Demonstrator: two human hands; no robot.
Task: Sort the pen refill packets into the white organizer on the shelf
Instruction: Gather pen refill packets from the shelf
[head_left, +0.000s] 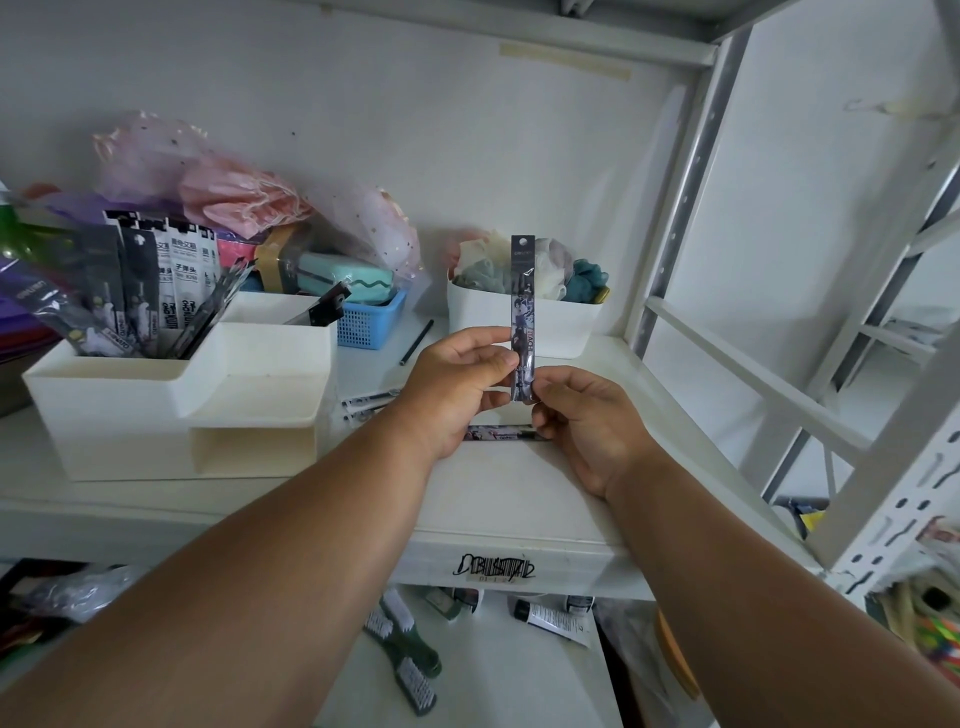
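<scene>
Fingers of left hand and right hand pinch one packet upright, likely reading its label before choosing an organizer compartment.

Glossy plastic packet; matt white plastic organizer.
</scene>
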